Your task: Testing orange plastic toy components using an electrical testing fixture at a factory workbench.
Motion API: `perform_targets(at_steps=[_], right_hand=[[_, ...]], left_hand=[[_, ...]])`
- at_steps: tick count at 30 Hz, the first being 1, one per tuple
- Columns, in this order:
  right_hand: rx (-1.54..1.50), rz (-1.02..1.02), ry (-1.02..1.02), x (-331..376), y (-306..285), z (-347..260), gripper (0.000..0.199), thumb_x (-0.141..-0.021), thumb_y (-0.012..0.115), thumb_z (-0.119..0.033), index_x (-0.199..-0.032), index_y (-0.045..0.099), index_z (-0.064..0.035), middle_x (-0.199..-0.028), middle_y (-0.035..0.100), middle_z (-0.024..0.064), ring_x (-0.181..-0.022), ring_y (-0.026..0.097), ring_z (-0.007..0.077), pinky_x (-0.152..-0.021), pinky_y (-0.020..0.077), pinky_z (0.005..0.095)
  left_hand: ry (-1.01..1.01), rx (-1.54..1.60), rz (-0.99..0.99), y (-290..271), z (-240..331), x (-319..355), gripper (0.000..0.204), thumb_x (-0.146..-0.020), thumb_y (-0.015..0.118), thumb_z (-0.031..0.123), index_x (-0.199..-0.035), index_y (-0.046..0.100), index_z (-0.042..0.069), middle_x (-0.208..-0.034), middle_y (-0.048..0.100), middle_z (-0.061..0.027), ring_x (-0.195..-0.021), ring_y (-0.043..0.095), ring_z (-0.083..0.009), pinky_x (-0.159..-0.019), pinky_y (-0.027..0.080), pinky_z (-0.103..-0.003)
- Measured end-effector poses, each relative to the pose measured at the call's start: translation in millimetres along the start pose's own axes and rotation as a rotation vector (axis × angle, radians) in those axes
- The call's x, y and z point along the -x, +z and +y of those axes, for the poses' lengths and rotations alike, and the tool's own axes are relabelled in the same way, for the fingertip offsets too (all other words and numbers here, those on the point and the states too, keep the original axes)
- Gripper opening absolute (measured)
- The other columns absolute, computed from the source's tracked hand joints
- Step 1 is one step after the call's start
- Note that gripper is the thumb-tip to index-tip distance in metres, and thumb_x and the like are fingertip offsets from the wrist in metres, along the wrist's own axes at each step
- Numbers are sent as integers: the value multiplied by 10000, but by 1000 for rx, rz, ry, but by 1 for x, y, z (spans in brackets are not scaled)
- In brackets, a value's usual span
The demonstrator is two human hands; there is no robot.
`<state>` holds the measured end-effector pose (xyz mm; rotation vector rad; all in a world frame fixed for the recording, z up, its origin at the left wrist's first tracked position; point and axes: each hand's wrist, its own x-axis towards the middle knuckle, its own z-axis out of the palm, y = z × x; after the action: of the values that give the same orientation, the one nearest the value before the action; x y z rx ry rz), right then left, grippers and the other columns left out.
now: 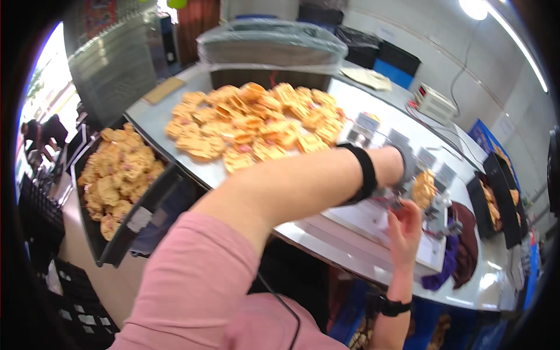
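My left arm reaches across the table to a metal fixture (434,216). Past the black wrist strap, my left hand (392,166) is partly covered by something grey, and its fingers are hidden. Close below it, my right hand (405,230) comes up from the front edge, fingers bent in toward the thumb around something too small to make out. An orange-yellow moulded plastic part (424,189) sits at the fixture, just beyond my right fingertips. Small grey clamp-like blocks (366,125) stand in a row behind. Many similar orange-yellow parts (251,119) are heaped on the table to the left.
A black crate (140,219) of such parts stands at the left. Behind the heap is a plastic-lined bin (271,52). A white power unit (436,102) with cables sits at the back right. Purple and brown cloths (465,248) lie beside the fixture, near black trays (503,198).
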<state>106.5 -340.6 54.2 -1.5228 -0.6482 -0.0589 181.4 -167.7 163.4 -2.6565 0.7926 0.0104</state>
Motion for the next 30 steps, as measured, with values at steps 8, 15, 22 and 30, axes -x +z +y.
perform_targets(at_steps=[8,15,22,30], right_hand=[[-13,-35,-59,1,-10,13,448,-899,661,28,-1323,526,-24,-1087,552,32,-972,541,125,-925,439,274],[126,-46,-65,2,-16,15,552,-890,663,-28,-1410,478,-26,-1175,559,51,-1034,530,153,-954,405,294],[168,-28,-12,2,-1,3,657,-861,637,-9,-1482,422,-38,-1301,545,87,-1061,519,170,-988,400,307],[815,83,42,25,-33,-50,394,-861,715,-61,-1246,633,-53,-1081,656,72,-920,602,191,-786,476,330]], left_hand=[[-32,5,420,-27,-6,36,197,-876,653,225,-1039,759,195,-1157,696,-59,-1150,630,-269,-882,520,-421],[-316,-128,814,-15,-85,262,466,-681,781,125,-1112,604,126,-1120,611,-86,-1111,569,-314,-948,493,-415],[-1459,-34,144,161,-118,533,419,-733,704,69,-1141,681,156,-1209,641,-117,-1174,567,-348,-1021,468,-433],[-1407,-43,-95,183,-127,562,721,-768,615,49,-1472,477,122,-1567,370,-171,-1476,308,-332,-1194,300,-444]])
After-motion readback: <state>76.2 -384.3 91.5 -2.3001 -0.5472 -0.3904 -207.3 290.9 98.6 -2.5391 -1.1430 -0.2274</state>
